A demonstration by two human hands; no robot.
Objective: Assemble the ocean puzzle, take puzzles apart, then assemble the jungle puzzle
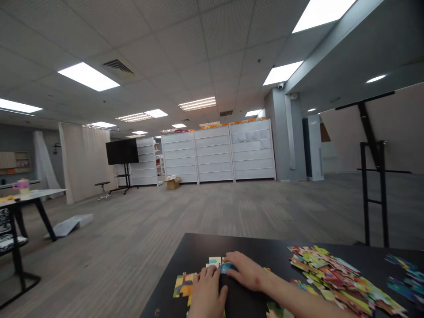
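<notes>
My left hand (208, 291) lies flat over joined jigsaw pieces at the front of the black table, its fingers stretched forward and thumb apart. Yellow and orange puzzle pieces (183, 285) show on its left side. My right hand (245, 270) is closed about a blue puzzle piece (227, 267), with the thumb on the near side and the fingers at the far side. The left fingertips touch or nearly touch this blue piece. Just beyond it is a white and light-blue piece (214, 261). My palms and right forearm hide some of the puzzle.
A heap of loose puzzle pieces (334, 276) lies on the black table (198, 243) to the right. Several blue pieces (406, 278) are farther right. Beyond the table stand a black metal frame (374, 198), white shelves (212, 157) and, at left, another table (49, 193).
</notes>
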